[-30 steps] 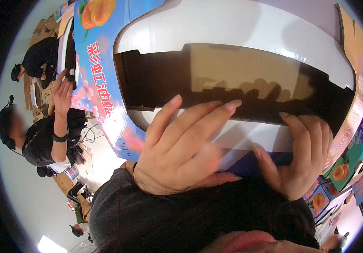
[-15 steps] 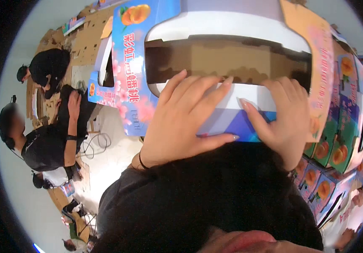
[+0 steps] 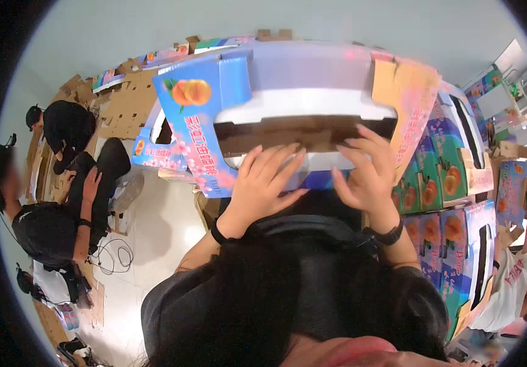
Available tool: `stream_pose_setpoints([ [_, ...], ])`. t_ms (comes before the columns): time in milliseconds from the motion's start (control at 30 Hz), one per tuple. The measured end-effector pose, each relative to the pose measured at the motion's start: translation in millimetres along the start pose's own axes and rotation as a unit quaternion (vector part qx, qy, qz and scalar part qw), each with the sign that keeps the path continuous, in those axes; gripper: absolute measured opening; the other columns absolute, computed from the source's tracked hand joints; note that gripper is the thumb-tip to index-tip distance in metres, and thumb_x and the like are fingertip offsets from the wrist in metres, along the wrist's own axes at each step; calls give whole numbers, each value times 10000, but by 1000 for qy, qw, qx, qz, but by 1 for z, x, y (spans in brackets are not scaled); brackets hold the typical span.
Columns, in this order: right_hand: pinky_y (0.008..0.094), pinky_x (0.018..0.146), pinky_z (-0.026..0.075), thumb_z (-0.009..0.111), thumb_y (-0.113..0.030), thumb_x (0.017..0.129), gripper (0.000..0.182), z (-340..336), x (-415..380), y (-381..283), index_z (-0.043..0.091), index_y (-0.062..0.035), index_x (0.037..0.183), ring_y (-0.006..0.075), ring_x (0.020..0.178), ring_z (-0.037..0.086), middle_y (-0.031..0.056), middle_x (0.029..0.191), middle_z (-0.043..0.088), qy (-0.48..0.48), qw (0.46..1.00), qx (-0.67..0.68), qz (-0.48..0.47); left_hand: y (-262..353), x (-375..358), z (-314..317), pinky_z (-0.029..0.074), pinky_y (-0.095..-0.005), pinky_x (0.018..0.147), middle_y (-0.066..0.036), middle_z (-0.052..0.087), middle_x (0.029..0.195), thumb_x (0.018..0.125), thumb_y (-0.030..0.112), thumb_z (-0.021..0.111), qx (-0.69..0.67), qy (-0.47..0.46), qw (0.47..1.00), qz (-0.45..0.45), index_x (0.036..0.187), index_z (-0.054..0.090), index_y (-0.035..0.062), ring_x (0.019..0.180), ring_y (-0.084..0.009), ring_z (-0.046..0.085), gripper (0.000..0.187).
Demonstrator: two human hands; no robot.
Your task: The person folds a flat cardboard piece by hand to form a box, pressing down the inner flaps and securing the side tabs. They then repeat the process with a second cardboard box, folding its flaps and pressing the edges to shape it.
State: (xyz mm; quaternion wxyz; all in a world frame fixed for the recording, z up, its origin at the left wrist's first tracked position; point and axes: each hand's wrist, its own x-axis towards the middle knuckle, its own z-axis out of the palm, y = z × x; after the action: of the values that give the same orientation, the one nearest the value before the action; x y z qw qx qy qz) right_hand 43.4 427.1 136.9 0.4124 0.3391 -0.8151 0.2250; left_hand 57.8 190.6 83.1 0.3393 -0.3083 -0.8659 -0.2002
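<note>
A colourful cardboard fruit box (image 3: 184, 144) with peach pictures and pink blossoms is in front of me, with a long dark opening in its white panel. My left hand (image 3: 263, 186) rests at the near edge of that panel, left of its middle, fingers spread and pointing toward the opening. On the right side of the same edge is my right hand (image 3: 366, 174), its fingers apart and slightly bent, their tips by the opening. Neither hand is wrapped round anything. The inside of the box is mostly dark.
Stacked printed boxes (image 3: 453, 183) stand at the right, and a person in a white shirt (image 3: 511, 281) is beyond them. At the left, people in black (image 3: 46, 229) sit near flat cardboard (image 3: 132, 107). A cable (image 3: 113, 257) lies on the floor.
The view has tilted up, showing more wall and room. Both hands remain at the box's near edge, and my right hand's fingers are now more bent and spread.
</note>
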Motion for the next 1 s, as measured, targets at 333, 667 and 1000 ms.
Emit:
stream_pose_setpoints([
  [333, 464, 1038, 380, 693, -456, 873, 494, -64, 38, 20, 682, -88, 1203, 310, 1194, 585, 106, 1275, 654, 179, 964, -199, 0, 17, -37, -4, 456, -421, 1012, -69, 664, 1303, 781, 134, 764, -92, 103, 990, 27, 1220, 682, 151, 1152, -248, 650, 447],
  [667, 392, 1009, 351, 780, -536, 798, 569, -65, 22, 42, 675, -94, 1140, 247, 1113, 588, 48, 1198, 699, 173, 958, -226, 26, 29, -20, -48, 521, -372, 998, -234, 471, 1500, 992, 43, 573, -611, -86, 746, -251, 1528, 376, -1, 1157, -321, 674, 572],
  [1000, 384, 1022, 348, 713, -612, 841, 592, -61, 9, 53, 684, -110, 1153, 235, 1111, 598, 43, 1206, 715, 214, 955, -206, 0, 19, 19, -21, 276, -547, 1214, -199, 440, 1517, 992, 356, 584, -845, 32, 470, -255, 1474, 402, 11, 1436, -378, 398, 620],
])
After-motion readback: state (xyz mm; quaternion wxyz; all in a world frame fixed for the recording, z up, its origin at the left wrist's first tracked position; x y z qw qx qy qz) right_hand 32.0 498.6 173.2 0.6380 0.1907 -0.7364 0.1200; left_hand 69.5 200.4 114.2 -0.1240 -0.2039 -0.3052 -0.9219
